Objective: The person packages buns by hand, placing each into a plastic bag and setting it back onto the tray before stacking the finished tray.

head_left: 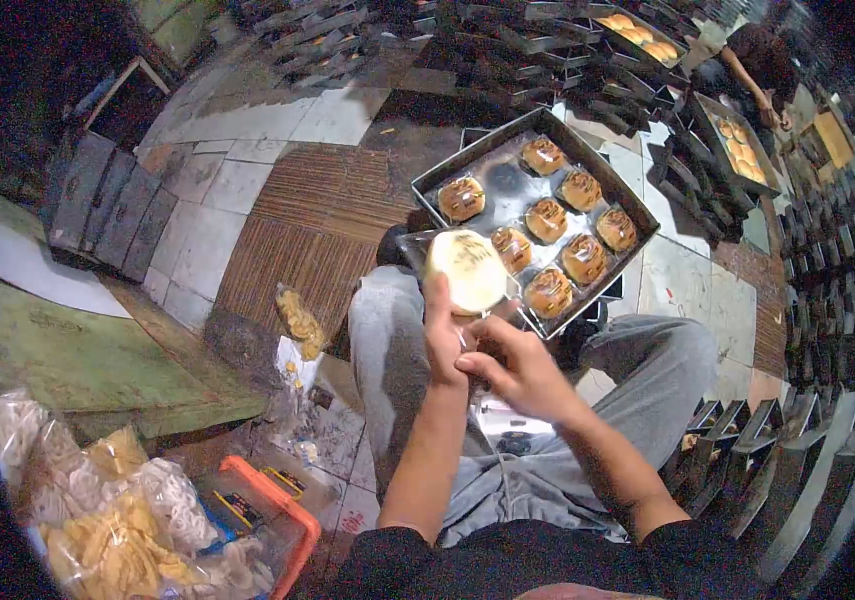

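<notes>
One light, squashy-looking bun (467, 275), best cupped low, sits in our left hand (444, 338) while our right hand (527, 377) pinches slippery-looking wrap (464, 325).

Spreading out in pale, stained tiles as a floor (189, 230).
Bearing a brown striped covering (312, 190); holding a clear bag of yellowish pieces (300, 322) at the covering's near edge, crumpled white paper (294, 368) beside the bag, and dark metal pieces (689, 182) toward the right.

Bun (467, 272): round, pale, dark marks on visible face. Condition: in clear wrap. Position: held upright in left hand (444, 335).
</notes>
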A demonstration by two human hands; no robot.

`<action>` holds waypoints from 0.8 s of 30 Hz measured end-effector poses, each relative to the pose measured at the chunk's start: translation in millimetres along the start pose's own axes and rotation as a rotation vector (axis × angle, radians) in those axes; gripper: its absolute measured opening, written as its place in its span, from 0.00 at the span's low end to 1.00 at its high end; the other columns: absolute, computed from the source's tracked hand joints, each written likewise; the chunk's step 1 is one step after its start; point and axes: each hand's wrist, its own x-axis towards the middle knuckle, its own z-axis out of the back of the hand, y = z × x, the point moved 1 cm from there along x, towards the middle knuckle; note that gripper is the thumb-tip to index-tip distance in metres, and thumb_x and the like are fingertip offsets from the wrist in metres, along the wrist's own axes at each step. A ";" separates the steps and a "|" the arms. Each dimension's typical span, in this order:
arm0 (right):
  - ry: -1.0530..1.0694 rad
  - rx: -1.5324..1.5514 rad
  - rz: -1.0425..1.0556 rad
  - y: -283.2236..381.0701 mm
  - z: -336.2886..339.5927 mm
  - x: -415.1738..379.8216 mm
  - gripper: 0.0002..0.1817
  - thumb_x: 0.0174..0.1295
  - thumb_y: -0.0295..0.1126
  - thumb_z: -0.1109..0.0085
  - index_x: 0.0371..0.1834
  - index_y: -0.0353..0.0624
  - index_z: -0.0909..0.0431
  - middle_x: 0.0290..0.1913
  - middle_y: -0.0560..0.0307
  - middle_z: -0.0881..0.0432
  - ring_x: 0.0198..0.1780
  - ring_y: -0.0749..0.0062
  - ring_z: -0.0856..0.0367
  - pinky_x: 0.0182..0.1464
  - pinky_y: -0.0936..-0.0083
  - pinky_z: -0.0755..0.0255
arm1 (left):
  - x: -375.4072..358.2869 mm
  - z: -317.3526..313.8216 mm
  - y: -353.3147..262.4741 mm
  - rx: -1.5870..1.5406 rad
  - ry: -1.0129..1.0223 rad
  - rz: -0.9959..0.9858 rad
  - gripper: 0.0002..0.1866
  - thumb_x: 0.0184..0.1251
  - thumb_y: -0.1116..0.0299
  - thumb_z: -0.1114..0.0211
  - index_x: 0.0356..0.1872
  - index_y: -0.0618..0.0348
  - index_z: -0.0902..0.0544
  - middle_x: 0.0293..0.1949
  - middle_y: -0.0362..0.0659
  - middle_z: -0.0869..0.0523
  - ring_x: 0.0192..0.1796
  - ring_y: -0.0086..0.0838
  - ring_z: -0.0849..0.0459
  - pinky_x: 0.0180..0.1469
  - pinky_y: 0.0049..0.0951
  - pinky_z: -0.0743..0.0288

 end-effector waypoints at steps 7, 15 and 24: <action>0.463 0.190 0.051 -4.5 27.4 -38.6 0.15 0.65 0.29 0.32 0.53 0.38 0.18 0.42 0.47 0.12 0.45 0.58 0.13 0.49 0.61 0.19 | -23.5 7.1 -46.3 -0.069 -0.064 -0.063 0.30 0.80 0.41 0.50 0.69 0.52 0.27 0.61 0.49 0.16 0.59 0.44 0.14 0.58 0.57 0.17; -0.193 0.122 0.241 -26.9 -10.8 -19.2 0.05 0.63 0.22 0.33 0.40 0.34 0.14 0.40 0.52 0.13 0.43 0.69 0.14 0.46 0.74 0.21 | -136.4 36.4 -75.0 0.944 -0.180 0.403 0.33 0.84 0.40 0.56 0.66 0.59 0.22 0.64 0.48 0.17 0.66 0.37 0.19 0.64 0.37 0.24; -0.285 -0.287 0.542 36.6 -3.5 -9.5 0.08 0.59 0.26 0.29 0.40 0.38 0.13 0.39 0.54 0.14 0.36 0.61 0.13 0.37 0.73 0.21 | -95.0 34.0 -102.1 1.255 0.070 -0.830 0.06 0.72 0.72 0.31 0.41 0.64 0.17 0.41 0.44 0.16 0.34 0.25 0.21 0.36 0.24 0.28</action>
